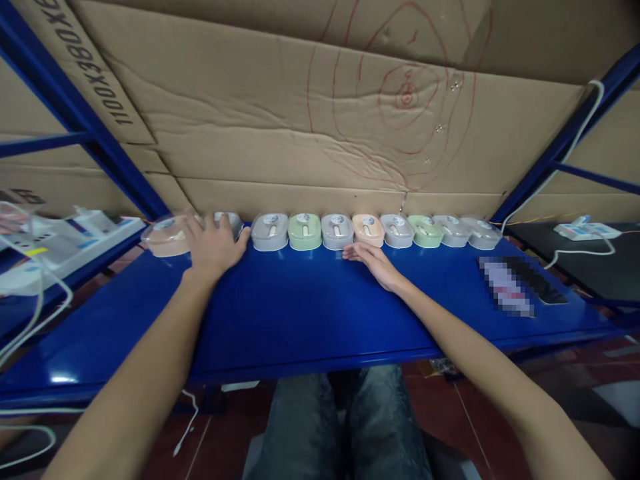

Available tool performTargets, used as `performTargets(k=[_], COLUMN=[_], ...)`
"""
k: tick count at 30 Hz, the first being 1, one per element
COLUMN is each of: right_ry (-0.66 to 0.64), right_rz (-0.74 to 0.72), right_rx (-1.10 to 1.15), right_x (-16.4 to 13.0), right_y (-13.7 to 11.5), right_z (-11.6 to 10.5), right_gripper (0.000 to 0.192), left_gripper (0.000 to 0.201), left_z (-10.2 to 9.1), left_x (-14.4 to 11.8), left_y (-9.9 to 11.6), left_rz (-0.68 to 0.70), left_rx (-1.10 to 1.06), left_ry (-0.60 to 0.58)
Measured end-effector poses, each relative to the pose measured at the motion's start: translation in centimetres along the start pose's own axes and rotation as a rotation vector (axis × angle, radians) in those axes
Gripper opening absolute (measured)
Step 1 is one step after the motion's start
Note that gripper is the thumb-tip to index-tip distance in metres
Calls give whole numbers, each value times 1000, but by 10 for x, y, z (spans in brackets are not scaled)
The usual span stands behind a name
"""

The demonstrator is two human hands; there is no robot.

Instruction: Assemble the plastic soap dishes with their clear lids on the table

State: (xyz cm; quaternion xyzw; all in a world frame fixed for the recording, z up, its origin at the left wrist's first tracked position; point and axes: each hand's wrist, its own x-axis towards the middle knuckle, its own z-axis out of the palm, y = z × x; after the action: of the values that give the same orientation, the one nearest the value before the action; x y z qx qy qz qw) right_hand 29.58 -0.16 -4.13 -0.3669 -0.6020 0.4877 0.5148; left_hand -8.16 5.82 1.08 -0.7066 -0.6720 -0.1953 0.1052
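A grey case (227, 223) is covered by the left hand (213, 243), grip spread flat; the right hand (373, 260), fingers loosely apart, is laid just before the peach case (368, 230).

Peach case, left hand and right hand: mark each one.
peach case (368, 230), head view, middle of its lid
left hand (214, 245), head view, back of the hand
right hand (373, 260), head view, back of the hand

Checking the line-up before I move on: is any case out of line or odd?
Mostly neat. The pink plastic case at the far left, beside the left hand, looks blurred and slightly out of the row. The right hand rests flat before the peach case.
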Motion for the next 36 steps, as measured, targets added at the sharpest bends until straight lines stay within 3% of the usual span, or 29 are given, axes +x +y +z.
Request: performTargets(k=[2,5,12,19,23,30,36], right_ry=[-2,-10,-12,-7,-7,-9,-5], right_rz=[-3,-6,-10,-8,-14,-16,-6], right_rx=[-5,-11,-20,-37,-49,-54,-50], right_x=[0,0,-1,0,0,1,0], right_y=[0,-1,-2,-2,-1,-2,-2], right_z=[0,0,0,0,0,0,-1], right_gripper=[53,52,52,54,54,56,54], left_gripper=[60,57,72,69,78,106,109], left_z=[5,7,0,-19,-24,-28,-34], left_x=[-4,-3,-3,-10,-11,-7,-5], left_y=[-3,-5,-1,15,19,11,-7], left_rz=[14,-1,-77,-145,-251,-256,-272], left_rx=[72,77,33,177,105,56,104], left_ry=[53,29,63,-39,-125,-284,-375])
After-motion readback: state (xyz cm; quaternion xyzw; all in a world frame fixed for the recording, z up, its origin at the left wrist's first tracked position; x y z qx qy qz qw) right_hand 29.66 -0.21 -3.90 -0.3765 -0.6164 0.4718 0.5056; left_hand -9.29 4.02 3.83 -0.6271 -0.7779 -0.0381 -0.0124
